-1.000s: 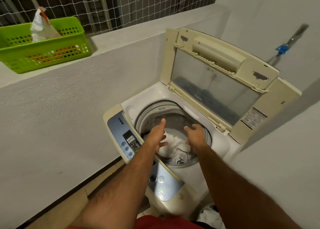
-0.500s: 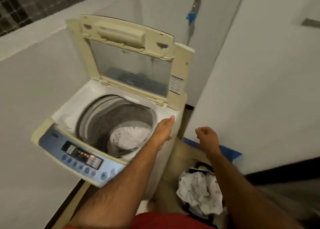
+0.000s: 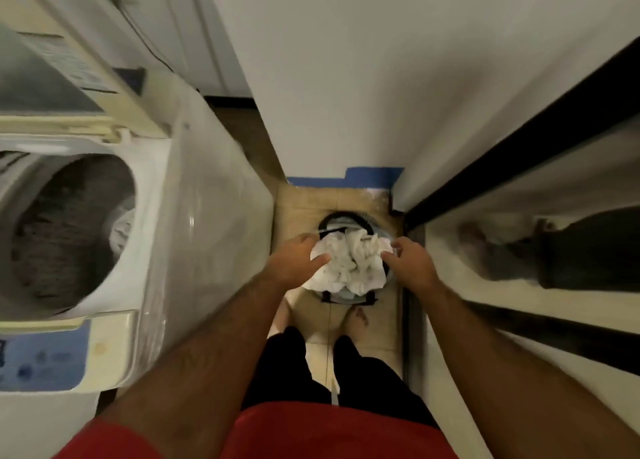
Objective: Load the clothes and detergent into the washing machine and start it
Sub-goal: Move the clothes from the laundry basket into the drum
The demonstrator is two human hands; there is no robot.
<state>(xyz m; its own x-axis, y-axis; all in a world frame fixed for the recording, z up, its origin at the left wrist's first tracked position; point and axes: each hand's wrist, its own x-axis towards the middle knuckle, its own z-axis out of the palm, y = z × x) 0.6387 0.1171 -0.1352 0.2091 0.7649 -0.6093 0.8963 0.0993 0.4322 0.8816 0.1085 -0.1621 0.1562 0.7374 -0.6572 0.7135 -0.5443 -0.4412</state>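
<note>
The white clothes [image 3: 349,262] lie in a crumpled heap in a round dark-rimmed basket [image 3: 349,217] that stands on the tiled floor [image 3: 311,205], just beside the washing machine [image 3: 194,216] and in front of the person's bare feet. Both hands reach down to this heap. The left hand [image 3: 294,261] is at its left edge, with the fingers spread and relaxed and the thumb lying on the cloth; it touches the heap but does not grasp it yet. The right hand [image 3: 412,261] is at the right edge, with the fingers bent loosely over the cloth; the picture is blurred, so I cannot tell if it already pinches the cloth or only touches it. To the left, the machine stands with its lid [image 3: 52,60] raised, and in the open drum [image 3: 69,230] one pale piece of cloth is seen low on the right side. The blue control panel [image 3: 45,358] is at the near edge of the machine. On the right is a white wall [image 3: 381,77] with a dark strip along its base. In my judgement the step in hand is the loading of clothes, and it is only partly done. The next move calls for both hands to close around the heap, lift it without dropping loose pieces, and carry it left over the rim into the drum. No detergent is in view here.
</note>
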